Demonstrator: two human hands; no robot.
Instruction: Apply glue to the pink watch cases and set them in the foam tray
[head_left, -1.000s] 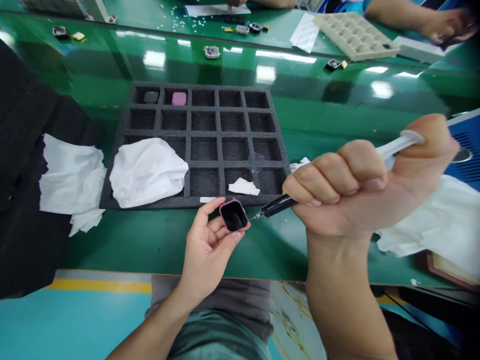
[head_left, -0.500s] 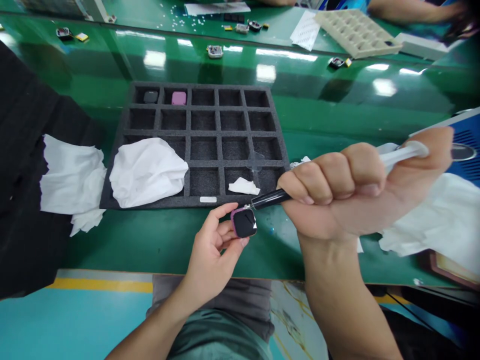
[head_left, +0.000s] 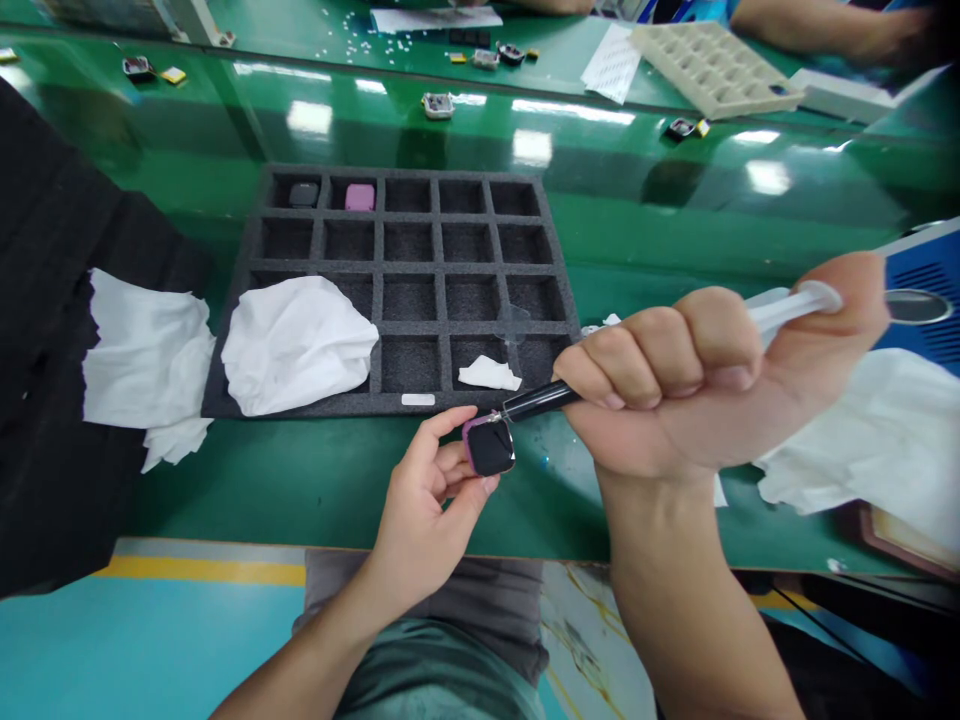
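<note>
My left hand (head_left: pixel 431 510) holds a small square device (head_left: pixel 490 447) with a black face and a purple rim between thumb and fingers. A black syringe-like tool (head_left: pixel 536 400) with a white plunger is wrapped in my right hand (head_left: pixel 667 380), thumb on the plunger's end. Its thin metal tip meets the top edge of the device. Behind both hands lies a dark foam tray (head_left: pixel 409 325); a black piece (head_left: pixel 304 194) and a purple piece (head_left: pixel 360 197) sit in its back row. A white cloth (head_left: pixel 300 345) covers its front left, and a white scrap (head_left: pixel 490 373) lies at its front.
Black foam blocks (head_left: pixel 60 350) stand at the left beside another white cloth (head_left: pixel 146 345). More white cloth (head_left: pixel 877 440) lies at the right. Small electronic parts (head_left: pixel 438 105) dot the green surface beyond the tray. A beige tray (head_left: pixel 716 68) and another person's arm (head_left: pixel 817 28) are at the back right.
My right thumb and the plunger's end have moved slightly left and down toward the fist. Small parts on the far green surface have shifted a little right.
</note>
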